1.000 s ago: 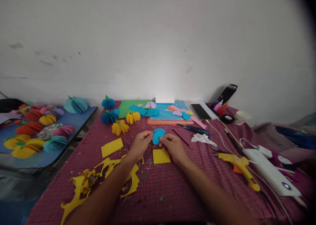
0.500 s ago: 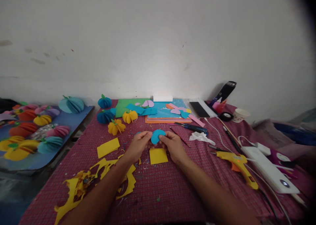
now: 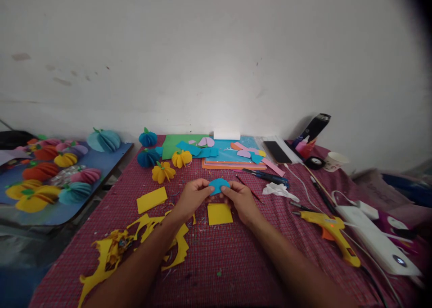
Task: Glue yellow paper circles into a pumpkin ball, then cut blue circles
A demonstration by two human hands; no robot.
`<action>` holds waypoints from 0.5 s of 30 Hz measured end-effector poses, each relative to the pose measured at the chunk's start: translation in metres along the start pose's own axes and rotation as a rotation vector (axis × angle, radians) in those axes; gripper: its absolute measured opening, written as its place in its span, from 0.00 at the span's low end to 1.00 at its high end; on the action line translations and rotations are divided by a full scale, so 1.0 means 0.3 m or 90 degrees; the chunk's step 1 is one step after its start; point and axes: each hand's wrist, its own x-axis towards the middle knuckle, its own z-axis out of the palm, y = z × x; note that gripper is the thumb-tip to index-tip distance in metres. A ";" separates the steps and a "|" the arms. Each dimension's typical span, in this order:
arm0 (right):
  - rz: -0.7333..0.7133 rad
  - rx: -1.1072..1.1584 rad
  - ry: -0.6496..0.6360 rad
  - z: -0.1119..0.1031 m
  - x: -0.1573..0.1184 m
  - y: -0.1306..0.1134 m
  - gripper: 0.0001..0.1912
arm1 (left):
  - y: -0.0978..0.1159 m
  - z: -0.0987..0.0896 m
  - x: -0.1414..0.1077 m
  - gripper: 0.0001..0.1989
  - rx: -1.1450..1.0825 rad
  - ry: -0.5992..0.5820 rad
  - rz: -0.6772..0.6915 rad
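Between my two hands, above the middle of the table, is a small rounded blue paper piece [image 3: 219, 185]. My left hand [image 3: 196, 194] pinches its left edge, thumb on top. My right hand [image 3: 239, 197] grips its right edge the same way. Just below the hands lies a stack of yellow paper pieces [image 3: 220, 214]. Another yellow paper stack [image 3: 151, 200] rests to the left of my left hand. Cut yellow paper scraps [image 3: 113, 254] spread under and beside my left forearm. Whether the blue piece is one sheet or several layers, I cannot tell.
Yellow paper pumpkins [image 3: 163, 172] and blue ones [image 3: 147, 157] stand at the back left. A yellow glue gun [image 3: 332, 231], white power strip [image 3: 378, 240], blue-handled cutter [image 3: 270, 177] and phone [image 3: 277, 152] lie at right. More paper pumpkins sit on a blue side table [image 3: 111, 164].
The blue piece has turned in my fingers, from tilted with a gap at its left to level. My left hand has closed in on its left edge. The view has shifted slightly.
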 end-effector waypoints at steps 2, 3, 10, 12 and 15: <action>-0.014 -0.017 -0.008 -0.008 0.003 0.000 0.16 | 0.003 0.000 -0.001 0.11 0.006 -0.003 0.003; -0.018 -0.024 -0.009 -0.011 0.003 -0.002 0.16 | 0.005 0.000 -0.001 0.12 0.006 -0.004 0.001; 0.005 -0.065 -0.044 -0.013 -0.002 -0.018 0.19 | 0.019 0.002 0.001 0.13 -0.028 0.051 -0.002; 0.012 -0.071 -0.045 -0.013 -0.001 -0.018 0.19 | 0.016 0.000 0.003 0.13 -0.034 0.062 0.009; 0.010 -0.061 -0.039 -0.014 0.002 -0.015 0.19 | 0.010 -0.001 0.003 0.14 -0.052 0.038 0.015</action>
